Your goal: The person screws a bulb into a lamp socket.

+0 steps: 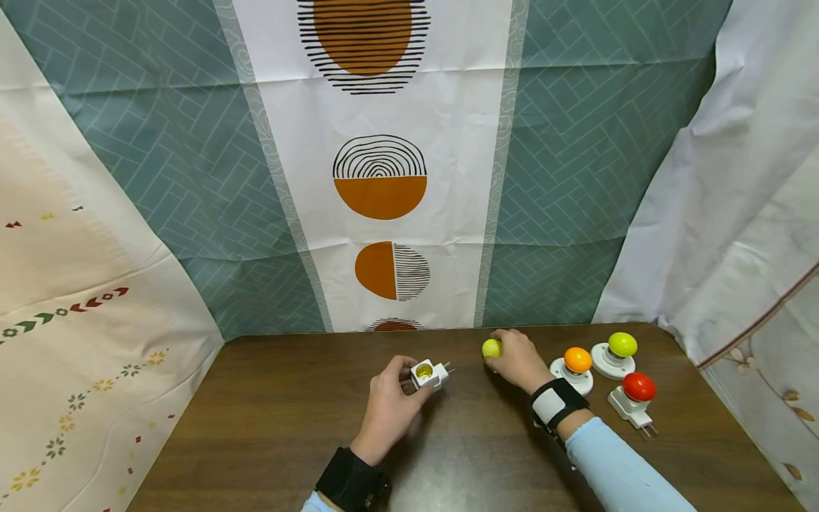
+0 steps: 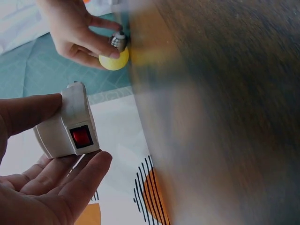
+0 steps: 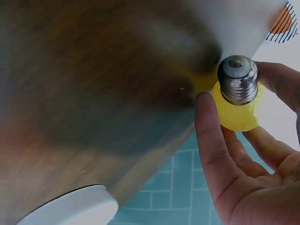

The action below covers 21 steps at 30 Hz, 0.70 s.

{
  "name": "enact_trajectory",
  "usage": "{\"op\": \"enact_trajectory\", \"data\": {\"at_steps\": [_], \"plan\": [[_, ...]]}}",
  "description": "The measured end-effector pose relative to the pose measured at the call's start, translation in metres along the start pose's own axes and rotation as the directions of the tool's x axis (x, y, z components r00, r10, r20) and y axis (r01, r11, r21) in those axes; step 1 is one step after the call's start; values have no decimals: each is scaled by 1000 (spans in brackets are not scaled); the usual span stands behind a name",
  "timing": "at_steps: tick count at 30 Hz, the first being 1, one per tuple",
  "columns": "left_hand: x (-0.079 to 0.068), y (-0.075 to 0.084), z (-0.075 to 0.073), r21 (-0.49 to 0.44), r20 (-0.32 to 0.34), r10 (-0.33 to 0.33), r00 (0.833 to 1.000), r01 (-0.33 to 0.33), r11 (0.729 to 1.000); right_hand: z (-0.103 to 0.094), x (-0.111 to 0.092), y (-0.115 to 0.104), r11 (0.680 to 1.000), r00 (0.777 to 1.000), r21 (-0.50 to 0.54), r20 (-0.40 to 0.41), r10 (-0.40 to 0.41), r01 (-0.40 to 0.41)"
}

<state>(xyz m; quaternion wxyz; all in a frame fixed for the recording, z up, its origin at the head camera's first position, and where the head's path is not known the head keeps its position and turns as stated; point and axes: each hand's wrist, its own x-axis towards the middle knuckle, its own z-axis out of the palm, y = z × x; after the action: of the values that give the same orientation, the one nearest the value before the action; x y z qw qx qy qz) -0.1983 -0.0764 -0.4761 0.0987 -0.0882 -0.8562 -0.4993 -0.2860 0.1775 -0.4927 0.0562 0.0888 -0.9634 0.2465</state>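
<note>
My left hand (image 1: 390, 407) grips a white plug-in lamp socket (image 1: 436, 378) between thumb and fingers. Its round threaded opening faces up in the head view, and two metal prongs point right. A red rocker switch (image 2: 81, 136) shows on its side in the left wrist view. To the right, my right hand (image 1: 517, 361) holds a yellow light bulb (image 1: 491, 348) near the table's far edge. In the right wrist view the bulb's silver screw base (image 3: 238, 80) sticks out toward the camera, with thumb and fingers around the bulb.
On the right of the brown table (image 1: 269, 419) stand an orange bulb (image 1: 578, 360) and a yellow-green bulb (image 1: 623, 345) in round white bases. Closer in is a red bulb (image 1: 639, 387) in a white plug-in socket (image 1: 630, 407). A patterned curtain (image 1: 448, 171) hangs behind the table.
</note>
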Motion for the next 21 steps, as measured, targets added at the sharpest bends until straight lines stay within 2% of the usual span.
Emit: {"op": "enact_trajectory", "data": {"at_steps": [5,10,14,21], "plan": [[0,0,0,-14,6,12,1000,-12,1000,-5,-5,5,999,1000,42,-4,0,0],[2,0,1,-30,6,28,1000,-28,999,-16,-11,6,994,999,108,-47,-8,13],[3,1,2,-55,15,34,999,-33,998,-28,-16,2,982,996,183,-87,-34,49],[3,0,6,-83,43,48,998,-44,996,-45,-25,-12,958,992,269,-103,-74,100]]}}
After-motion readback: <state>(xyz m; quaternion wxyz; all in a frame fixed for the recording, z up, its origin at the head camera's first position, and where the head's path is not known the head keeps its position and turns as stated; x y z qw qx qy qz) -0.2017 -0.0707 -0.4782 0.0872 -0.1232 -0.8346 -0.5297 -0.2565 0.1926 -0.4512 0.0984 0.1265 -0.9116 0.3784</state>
